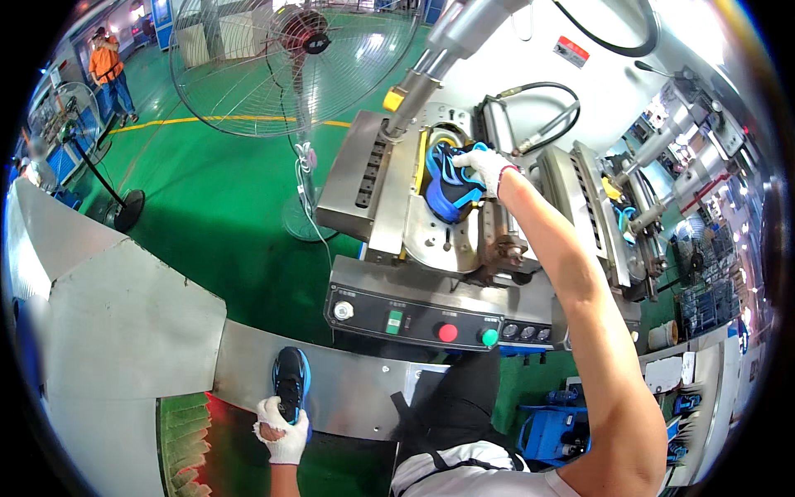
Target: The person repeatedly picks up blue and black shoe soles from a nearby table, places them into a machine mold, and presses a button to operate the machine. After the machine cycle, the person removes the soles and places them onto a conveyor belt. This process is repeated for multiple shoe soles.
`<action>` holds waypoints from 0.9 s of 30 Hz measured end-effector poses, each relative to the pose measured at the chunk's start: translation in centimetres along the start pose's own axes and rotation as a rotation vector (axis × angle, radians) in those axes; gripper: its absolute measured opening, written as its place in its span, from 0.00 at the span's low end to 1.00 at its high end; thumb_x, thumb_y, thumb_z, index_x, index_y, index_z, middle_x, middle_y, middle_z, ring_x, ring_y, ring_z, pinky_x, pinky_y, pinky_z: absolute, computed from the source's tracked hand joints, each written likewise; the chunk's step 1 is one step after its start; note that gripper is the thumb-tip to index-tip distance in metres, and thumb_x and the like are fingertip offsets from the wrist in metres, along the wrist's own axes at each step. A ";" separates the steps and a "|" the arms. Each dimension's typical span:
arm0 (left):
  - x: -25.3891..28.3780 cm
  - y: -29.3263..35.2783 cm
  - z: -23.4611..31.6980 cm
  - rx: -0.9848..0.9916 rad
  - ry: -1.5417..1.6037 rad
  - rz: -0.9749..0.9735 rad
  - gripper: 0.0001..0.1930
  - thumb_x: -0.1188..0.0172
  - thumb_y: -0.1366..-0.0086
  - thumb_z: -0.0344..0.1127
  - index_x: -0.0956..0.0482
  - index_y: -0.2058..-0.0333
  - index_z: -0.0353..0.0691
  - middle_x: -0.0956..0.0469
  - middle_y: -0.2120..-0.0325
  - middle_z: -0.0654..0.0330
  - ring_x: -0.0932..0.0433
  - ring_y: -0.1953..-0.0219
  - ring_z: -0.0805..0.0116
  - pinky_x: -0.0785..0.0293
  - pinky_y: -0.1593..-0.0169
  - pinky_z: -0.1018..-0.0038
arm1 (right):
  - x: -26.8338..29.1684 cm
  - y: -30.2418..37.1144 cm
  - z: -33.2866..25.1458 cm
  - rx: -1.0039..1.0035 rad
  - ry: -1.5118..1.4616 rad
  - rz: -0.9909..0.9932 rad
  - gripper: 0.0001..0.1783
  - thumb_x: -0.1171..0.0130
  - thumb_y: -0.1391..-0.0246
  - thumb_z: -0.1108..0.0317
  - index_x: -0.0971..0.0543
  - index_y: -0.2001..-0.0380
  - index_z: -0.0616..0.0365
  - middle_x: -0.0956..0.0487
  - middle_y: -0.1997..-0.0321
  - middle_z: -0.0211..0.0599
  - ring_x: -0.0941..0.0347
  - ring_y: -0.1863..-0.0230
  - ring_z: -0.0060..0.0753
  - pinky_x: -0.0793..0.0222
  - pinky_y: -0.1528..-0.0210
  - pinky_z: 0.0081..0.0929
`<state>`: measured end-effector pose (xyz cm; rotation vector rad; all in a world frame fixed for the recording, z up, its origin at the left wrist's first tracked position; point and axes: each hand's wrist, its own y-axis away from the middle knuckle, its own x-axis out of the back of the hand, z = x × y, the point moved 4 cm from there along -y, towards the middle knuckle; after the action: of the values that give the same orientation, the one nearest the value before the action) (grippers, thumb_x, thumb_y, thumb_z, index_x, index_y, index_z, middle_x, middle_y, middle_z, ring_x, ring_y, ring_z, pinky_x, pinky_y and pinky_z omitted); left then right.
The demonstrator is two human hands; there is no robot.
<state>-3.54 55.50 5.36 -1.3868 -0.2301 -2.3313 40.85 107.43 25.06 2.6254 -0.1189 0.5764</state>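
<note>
My left hand [284, 432], in a white glove, is closed round the near end of a black and blue sneaker [290, 374]. That shoe lies lengthwise over a metal ledge [348, 394] at lower left, its other end pointing away from me. Stretched far forward, my gloved right hand [486, 168] grips the upper part of a second sneaker, a blue and black shoe [451, 192]. This one sits in the metal bed [426, 238] of a press machine. The fingertips of my right hand are partly hidden against the shoe.
A control panel [414, 315] with red and green buttons fronts the press, under a thick metal cylinder [451, 50]. A caged fan [298, 58] stands beyond it at left. Blue crates [551, 431] sit at lower right. A person in orange [108, 66] stands far left.
</note>
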 end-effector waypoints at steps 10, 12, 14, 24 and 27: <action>-0.4 0.5 -0.4 -0.086 -0.003 -0.049 0.32 0.23 0.49 0.33 0.28 0.47 0.39 0.25 0.48 0.48 0.20 0.51 0.42 0.21 0.49 0.50 | -5.5 -2.3 0.5 0.293 0.827 0.360 0.27 0.44 0.46 0.54 0.14 0.46 0.52 0.16 0.40 0.50 0.21 0.36 0.53 0.27 0.34 0.43; -0.7 0.2 0.2 -0.057 0.030 -0.091 0.31 0.24 0.47 0.31 0.29 0.46 0.37 0.27 0.45 0.46 0.22 0.47 0.41 0.23 0.45 0.50 | -5.2 -2.2 1.4 0.278 0.891 0.410 0.27 0.46 0.46 0.55 0.14 0.47 0.54 0.16 0.40 0.51 0.20 0.37 0.53 0.25 0.36 0.43; -0.3 0.6 -0.5 -0.058 0.033 -0.082 0.32 0.25 0.46 0.31 0.29 0.45 0.36 0.28 0.42 0.44 0.23 0.44 0.40 0.23 0.42 0.52 | -7.0 -2.5 0.9 0.295 0.872 0.356 0.26 0.47 0.46 0.57 0.13 0.48 0.56 0.17 0.40 0.50 0.19 0.39 0.53 0.23 0.38 0.42; -1.3 0.0 0.4 -0.097 0.049 -0.016 0.32 0.25 0.45 0.32 0.28 0.43 0.36 0.23 0.47 0.44 0.22 0.44 0.42 0.26 0.38 0.55 | -1.8 7.4 -1.1 0.384 0.674 0.160 0.51 0.42 0.45 0.28 0.21 0.40 0.70 0.18 0.41 0.62 0.22 0.37 0.58 0.28 0.34 0.44; -1.0 0.6 -0.8 -0.036 0.050 -0.018 0.32 0.25 0.44 0.33 0.28 0.42 0.36 0.21 0.49 0.45 0.20 0.45 0.44 0.25 0.40 0.56 | -2.4 19.4 3.1 0.883 0.347 0.196 0.45 0.38 0.38 0.41 0.30 0.32 0.67 0.24 0.33 0.62 0.25 0.33 0.59 0.32 0.30 0.44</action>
<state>-3.51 54.90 4.03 -1.3462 -0.1874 -2.3927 36.48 88.60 29.42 3.2945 -0.0063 1.4041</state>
